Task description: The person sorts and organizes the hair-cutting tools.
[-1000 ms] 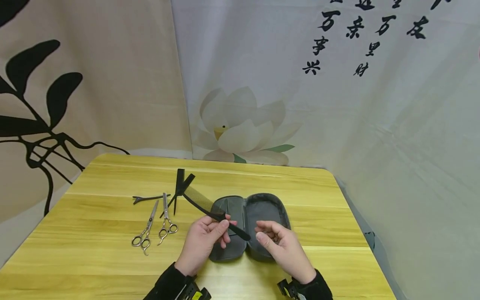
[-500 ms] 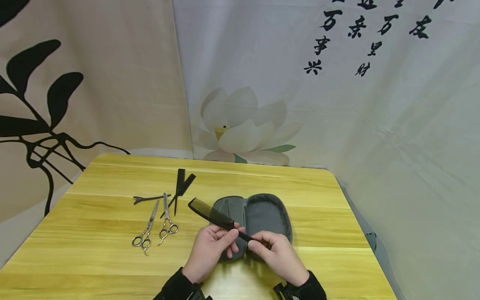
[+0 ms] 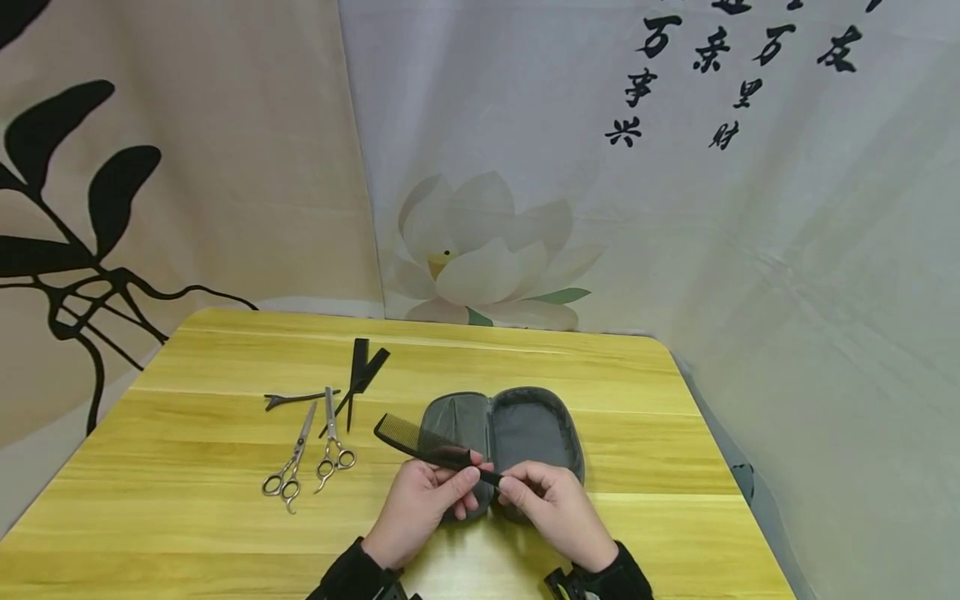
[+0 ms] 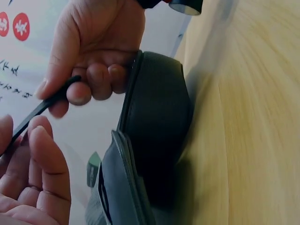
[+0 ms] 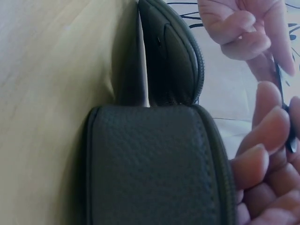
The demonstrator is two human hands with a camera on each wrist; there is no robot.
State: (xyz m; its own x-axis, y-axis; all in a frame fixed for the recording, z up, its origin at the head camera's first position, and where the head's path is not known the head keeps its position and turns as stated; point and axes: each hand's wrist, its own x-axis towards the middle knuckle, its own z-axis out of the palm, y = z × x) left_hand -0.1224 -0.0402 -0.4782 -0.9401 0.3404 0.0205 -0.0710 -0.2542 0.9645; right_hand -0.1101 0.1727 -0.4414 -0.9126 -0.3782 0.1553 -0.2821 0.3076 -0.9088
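Note:
A black comb point(image 3: 423, 443) with a slim handle is held up in front of an open grey zip case point(image 3: 536, 421). My left hand point(image 3: 420, 507) pinches the comb near where teeth and handle meet. The handle's end is pinched between thumb and fingers of my right hand point(image 3: 553, 508). In the left wrist view the comb's handle point(image 4: 58, 95) runs from one hand to the other, above the case point(image 4: 157, 101). In the right wrist view the case's textured side point(image 5: 154, 164) stands close beside the right hand point(image 5: 272, 183).
Left of the case lie two pairs of silver scissors point(image 3: 300, 450), a dark hair clip point(image 3: 288, 400) and two black long-handled tools with flat heads point(image 3: 362, 367), crossed over each other. All rest on a wooden table point(image 3: 637, 533), with a printed curtain point(image 3: 675, 250) behind it.
My right hand has moved in and taken the end of the comb's handle. Both hands now hold the comb, which has shifted right and lies flatter.

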